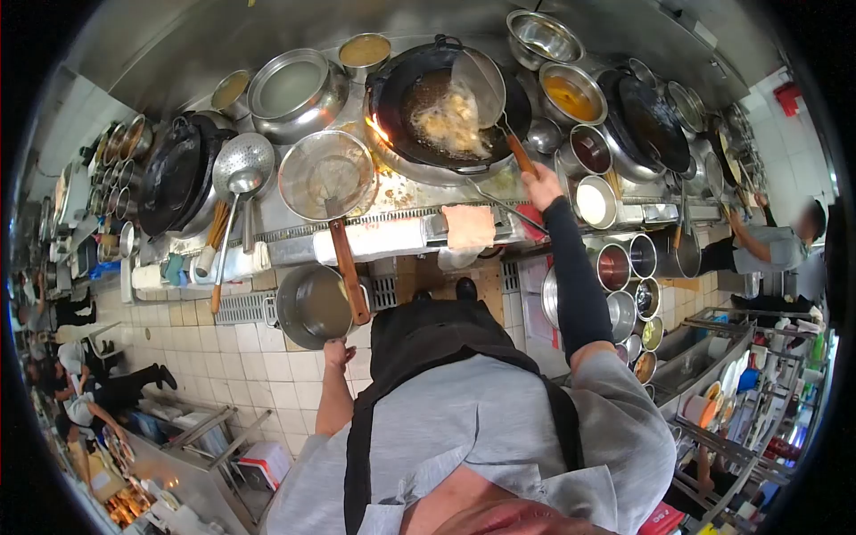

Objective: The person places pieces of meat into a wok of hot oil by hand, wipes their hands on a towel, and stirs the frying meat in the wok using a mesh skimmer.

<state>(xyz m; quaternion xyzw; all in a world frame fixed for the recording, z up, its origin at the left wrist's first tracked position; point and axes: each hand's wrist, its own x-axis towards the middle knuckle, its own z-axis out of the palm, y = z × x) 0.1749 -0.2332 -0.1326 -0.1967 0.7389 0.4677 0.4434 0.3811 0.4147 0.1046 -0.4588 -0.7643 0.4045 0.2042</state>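
Note:
My right hand (542,185) grips the wooden handle of a round strainer (481,87). The strainer's bowl hangs tilted over the right side of a black wok (392,98). Pale food pieces (446,120) bubble in dark oil in that wok, and flames lick at its left edge. Lower down, my left hand (337,353) is closed near the front rim of a deep metal pot (312,308); what it holds, if anything, is hidden. A second mesh strainer (327,176) lies across the counter edge, its wooden handle reaching over the pot.
Left of the wok stand a large round pot (299,89) and a perforated ladle (242,165). Bowls of orange liquid (571,96) and white contents (595,201) sit at right. A folded cloth (469,227) lies on the front edge. A person (776,241) works far right.

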